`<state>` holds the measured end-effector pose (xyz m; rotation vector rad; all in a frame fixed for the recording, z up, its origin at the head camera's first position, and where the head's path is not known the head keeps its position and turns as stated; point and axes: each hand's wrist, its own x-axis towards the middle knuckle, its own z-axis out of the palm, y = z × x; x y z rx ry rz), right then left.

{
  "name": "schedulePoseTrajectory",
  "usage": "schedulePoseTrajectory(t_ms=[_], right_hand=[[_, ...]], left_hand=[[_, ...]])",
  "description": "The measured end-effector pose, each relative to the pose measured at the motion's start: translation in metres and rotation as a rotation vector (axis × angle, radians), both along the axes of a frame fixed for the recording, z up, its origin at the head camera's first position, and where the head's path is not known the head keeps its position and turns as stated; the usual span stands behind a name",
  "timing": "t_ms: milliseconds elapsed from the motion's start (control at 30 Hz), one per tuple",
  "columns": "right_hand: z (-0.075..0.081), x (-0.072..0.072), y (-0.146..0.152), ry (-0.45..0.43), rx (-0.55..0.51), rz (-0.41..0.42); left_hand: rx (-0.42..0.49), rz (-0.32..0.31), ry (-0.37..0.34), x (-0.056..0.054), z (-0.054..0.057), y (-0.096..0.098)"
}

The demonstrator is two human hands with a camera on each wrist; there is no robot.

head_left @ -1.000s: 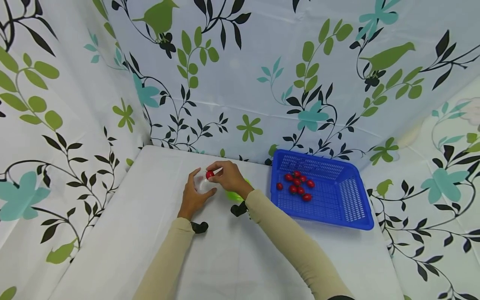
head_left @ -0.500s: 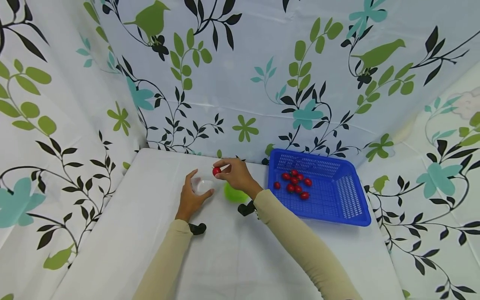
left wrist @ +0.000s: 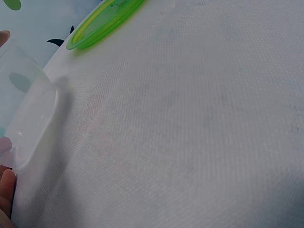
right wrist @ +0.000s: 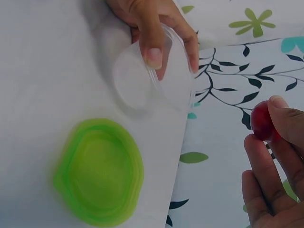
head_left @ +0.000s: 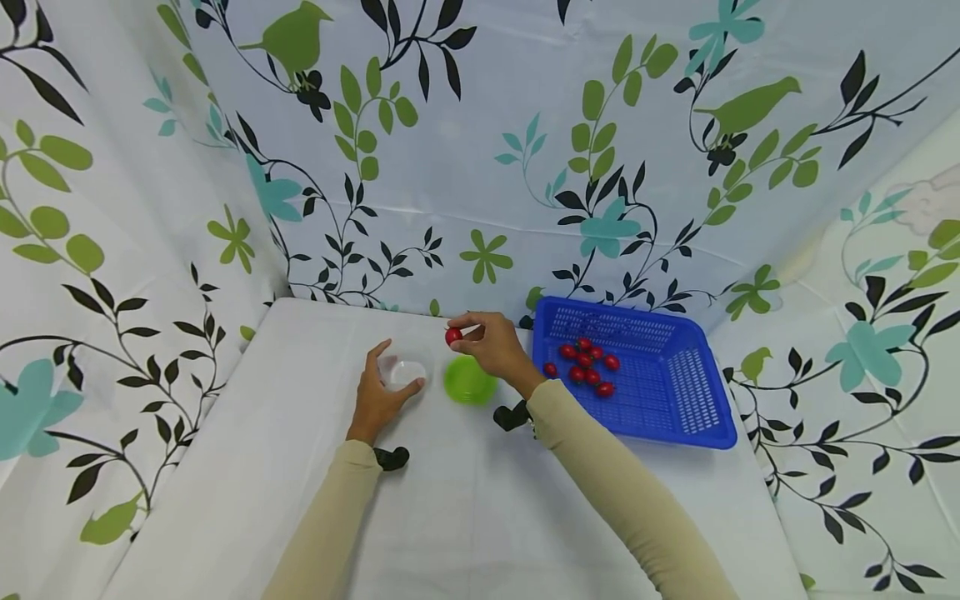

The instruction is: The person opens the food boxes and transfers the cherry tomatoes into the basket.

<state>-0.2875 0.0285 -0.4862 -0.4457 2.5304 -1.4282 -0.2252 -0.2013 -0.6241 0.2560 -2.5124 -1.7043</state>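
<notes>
My left hand [head_left: 377,398] grips a small clear plastic container [head_left: 407,375] by its sides on the white table. In the right wrist view, the left thumb [right wrist: 153,54] lies over the container's rim, and no tomato shows inside. Between finger and thumb, my right hand [head_left: 495,346] pinches a red cherry tomato [head_left: 453,335], held up in the air to the right of the container. Just below that hand in the head view lies a bright green plastic lid [head_left: 469,381], flat on the table. The left wrist view catches the container's side [left wrist: 35,118] and the lid's edge [left wrist: 107,23].
A blue perforated basket [head_left: 675,392] stands at the right, with several cherry tomatoes [head_left: 585,360] gathered towards its left side. Behind the table hangs a leaf-and-bird patterned cloth [head_left: 450,167], which also covers both sides.
My right hand has drawn the tomato away from above the container to the right, uncovering the green lid. My left hand keeps its grip on the container. The head view has shifted slightly.
</notes>
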Motion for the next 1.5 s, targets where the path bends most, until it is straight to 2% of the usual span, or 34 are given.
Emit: schedulePoseTrajectory(t_ms=[333, 667, 1067, 1500], right_hand=[[-0.002, -0.002, 0.035, 0.014, 0.005, -0.035], [-0.002, -0.005, 0.076, 0.023, -0.043, -0.086], [0.001, -0.012, 0.119, 0.01, 0.012, -0.179], [-0.008, -0.02, 0.157, -0.018, 0.078, -0.236]], left_hand=[[0.008, -0.002, 0.008, -0.001, -0.004, 0.0], [0.003, -0.001, 0.004, 0.001, -0.002, -0.003], [-0.004, -0.002, -0.003, 0.001, 0.002, 0.0], [-0.001, -0.002, -0.01, -0.001, -0.001, -0.002]])
